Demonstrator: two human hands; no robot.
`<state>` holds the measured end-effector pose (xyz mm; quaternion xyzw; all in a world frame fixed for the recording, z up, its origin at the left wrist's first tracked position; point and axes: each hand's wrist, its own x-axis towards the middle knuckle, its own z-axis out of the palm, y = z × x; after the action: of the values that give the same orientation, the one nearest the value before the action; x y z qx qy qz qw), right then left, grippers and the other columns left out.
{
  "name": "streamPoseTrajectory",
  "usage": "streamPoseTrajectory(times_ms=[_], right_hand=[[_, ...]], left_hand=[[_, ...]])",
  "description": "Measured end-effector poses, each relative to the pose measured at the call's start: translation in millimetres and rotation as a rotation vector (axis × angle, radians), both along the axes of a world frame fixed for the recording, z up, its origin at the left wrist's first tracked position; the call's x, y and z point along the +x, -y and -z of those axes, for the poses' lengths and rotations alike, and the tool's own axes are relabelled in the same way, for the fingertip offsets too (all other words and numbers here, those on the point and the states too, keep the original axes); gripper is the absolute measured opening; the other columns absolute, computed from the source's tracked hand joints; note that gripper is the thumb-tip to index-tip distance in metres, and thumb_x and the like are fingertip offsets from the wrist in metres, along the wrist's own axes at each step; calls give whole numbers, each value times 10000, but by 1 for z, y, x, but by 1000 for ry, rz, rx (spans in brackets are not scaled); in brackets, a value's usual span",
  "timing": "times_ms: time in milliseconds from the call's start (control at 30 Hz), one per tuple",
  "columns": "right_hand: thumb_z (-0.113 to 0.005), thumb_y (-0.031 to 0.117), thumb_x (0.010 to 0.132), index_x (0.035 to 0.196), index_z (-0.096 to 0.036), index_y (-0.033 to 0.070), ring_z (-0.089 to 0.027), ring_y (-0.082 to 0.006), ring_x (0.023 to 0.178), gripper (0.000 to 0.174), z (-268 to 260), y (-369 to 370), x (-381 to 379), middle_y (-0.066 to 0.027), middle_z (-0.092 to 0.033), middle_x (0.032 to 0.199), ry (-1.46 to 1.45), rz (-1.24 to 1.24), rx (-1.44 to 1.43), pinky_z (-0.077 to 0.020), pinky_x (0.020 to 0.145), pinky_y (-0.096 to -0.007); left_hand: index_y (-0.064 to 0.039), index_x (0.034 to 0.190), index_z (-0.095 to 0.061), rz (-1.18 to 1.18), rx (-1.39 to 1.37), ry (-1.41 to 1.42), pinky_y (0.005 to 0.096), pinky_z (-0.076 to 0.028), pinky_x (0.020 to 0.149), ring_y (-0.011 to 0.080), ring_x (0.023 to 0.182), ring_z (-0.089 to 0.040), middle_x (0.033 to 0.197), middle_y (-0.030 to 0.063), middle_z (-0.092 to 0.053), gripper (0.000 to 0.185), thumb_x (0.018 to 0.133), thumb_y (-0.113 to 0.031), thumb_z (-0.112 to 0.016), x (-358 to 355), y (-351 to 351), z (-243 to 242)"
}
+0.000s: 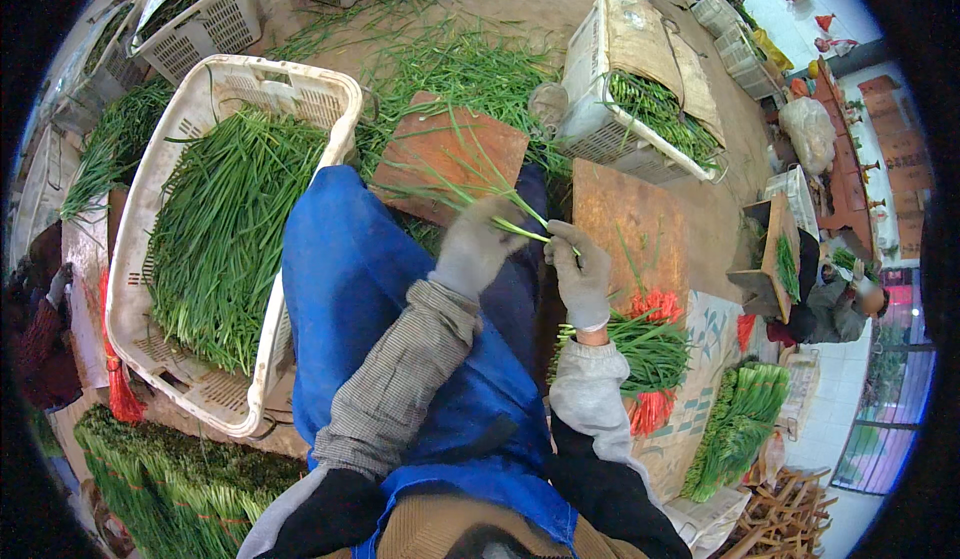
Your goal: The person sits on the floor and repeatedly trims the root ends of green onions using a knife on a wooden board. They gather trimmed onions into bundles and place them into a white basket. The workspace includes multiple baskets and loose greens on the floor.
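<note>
Both of my hands wear pale knit gloves and are held above my lap, over a blue apron (352, 259). A few thin green stalks (527, 232), which look like garlic chives, pass through my left hand (480, 244), which is slightly blurred. Their leaves spread out past it over a reddish-brown board (457, 150). At their pale ends, the fingertips of my right hand (581, 270) pinch the stalks. Below that hand, a bundle of greens (649, 353) rests on a wooden board (630, 214), partly hidden by my right sleeve, beside red ties (656, 305).
At my left stands a white plastic crate (341, 135) of loose greens (240, 236). Cut leaves (465, 71) litter the floor ahead. Another crate (589, 83), partly covered, stands front right. Tied bundles lie lower left (165, 484) and right (739, 431). A person (832, 308) sits far right.
</note>
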<state>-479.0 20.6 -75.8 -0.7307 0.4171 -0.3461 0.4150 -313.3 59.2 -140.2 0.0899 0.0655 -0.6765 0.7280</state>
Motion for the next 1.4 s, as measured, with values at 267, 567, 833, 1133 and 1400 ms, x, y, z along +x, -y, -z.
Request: streamPoseTrajectory(times_ms=[267,567,833,1133,1400], right_hand=[[-549,52,977,1190,-655,-13,-586,-100,728,247,-7,7,-22,-21,-623,784,56,30,77,-480,664,-255],[-571,76,972,1195,-665,-20,-542,-85,658,261,-32,14,-54,-10,-589,731,-18,87,173,-469,610,-255],[-606,75,935,1155,-695,-3,-632,-97,728,250,-45,25,-53,-62,-698,840,-145,21,57,-511,651,-264],[-610,77,926,1134,-702,-1,-617,-87,735,240,-56,27,-33,-57,-698,823,-118,-33,20,-495,645,-258],[-565,72,953,1174,-648,-33,-612,-115,676,258,-62,32,-29,-72,-658,784,62,55,194,-520,629,-270]], left_hand=[[-21,1044,-680,-524,747,677,325,-518,716,185,803,-633,930,45,-667,190,896,-140,-671,101,21,15],[53,1036,-680,-633,753,1469,348,-481,761,234,822,-604,930,160,-682,401,874,-313,-697,182,60,-43],[-117,1068,-744,106,603,2581,455,-520,903,346,1067,-655,1109,147,-710,383,876,-432,-641,172,94,-110],[-50,1335,-577,-7,-686,2229,380,-531,910,296,1029,-667,1146,168,-677,560,861,-298,-740,51,67,-81],[-92,1315,-623,687,-512,1852,370,-525,849,270,946,-671,1077,163,-697,455,923,-322,-650,55,52,-77]])
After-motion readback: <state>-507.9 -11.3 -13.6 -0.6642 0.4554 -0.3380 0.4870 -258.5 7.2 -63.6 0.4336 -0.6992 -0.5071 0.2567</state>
